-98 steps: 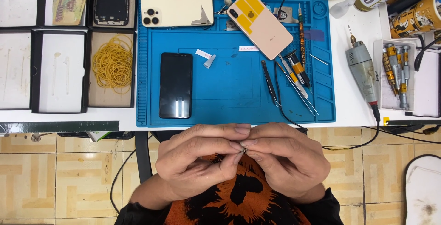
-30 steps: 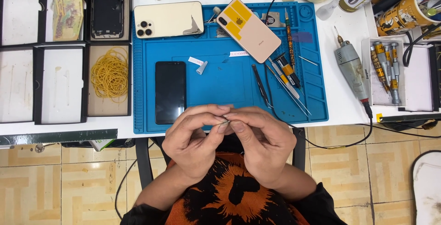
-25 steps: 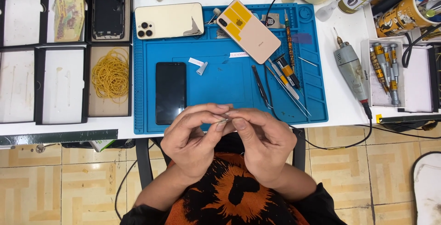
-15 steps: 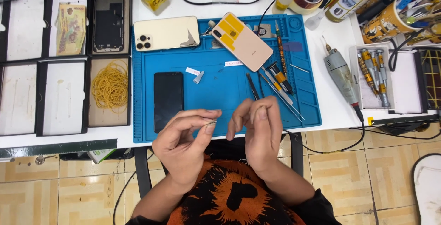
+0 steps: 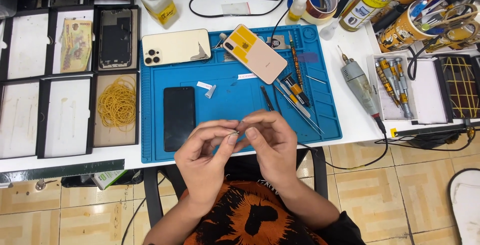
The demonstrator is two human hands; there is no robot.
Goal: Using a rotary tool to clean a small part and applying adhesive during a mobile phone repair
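My left hand (image 5: 207, 152) and my right hand (image 5: 270, 142) meet over the near edge of the blue work mat (image 5: 235, 100). Their fingertips pinch one tiny dark part (image 5: 235, 132) between them; its shape is too small to make out. A black phone (image 5: 179, 118) lies face up on the mat just left of my hands. Further back a gold phone (image 5: 176, 47) lies back-up, and a pink-gold phone with a yellow patch (image 5: 255, 53) lies at an angle.
Tweezers and screwdrivers (image 5: 295, 95) lie on the mat's right side. Black trays stand at the left, one holding yellow rubber bands (image 5: 117, 107). A grey rotary tool (image 5: 361, 87), a bit tray (image 5: 392, 87), bottles, tape and a tool cup crowd the right and back.
My hands parted briefly about half a second ago and have come back together on the tiny part. The view has shifted so the desk sits lower in frame.
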